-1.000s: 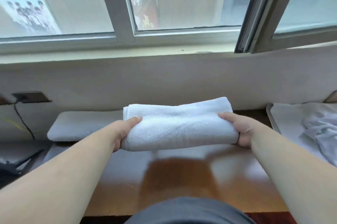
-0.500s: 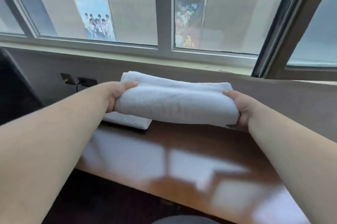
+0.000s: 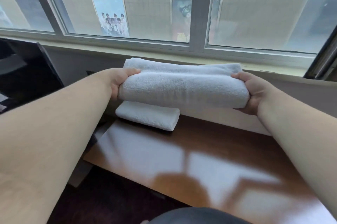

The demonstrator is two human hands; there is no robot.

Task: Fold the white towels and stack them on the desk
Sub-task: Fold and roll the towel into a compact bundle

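White folded towel (image 3: 184,90), gripped endwise by left hand (image 3: 116,83) and right hand (image 3: 255,92), hangs crosswise just above the stacked towel (image 3: 147,116), offset rightward.

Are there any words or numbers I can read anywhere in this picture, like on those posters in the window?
No text can be read.
Left poster: shows a group of people, no legible words.
Right poster: yellowish marks near its bottom, too blurred to read.
Folded towel in the hands, towel on the desk: no label or tag visible.

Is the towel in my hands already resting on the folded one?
No, the held towel hangs above the folded towel on the desk.
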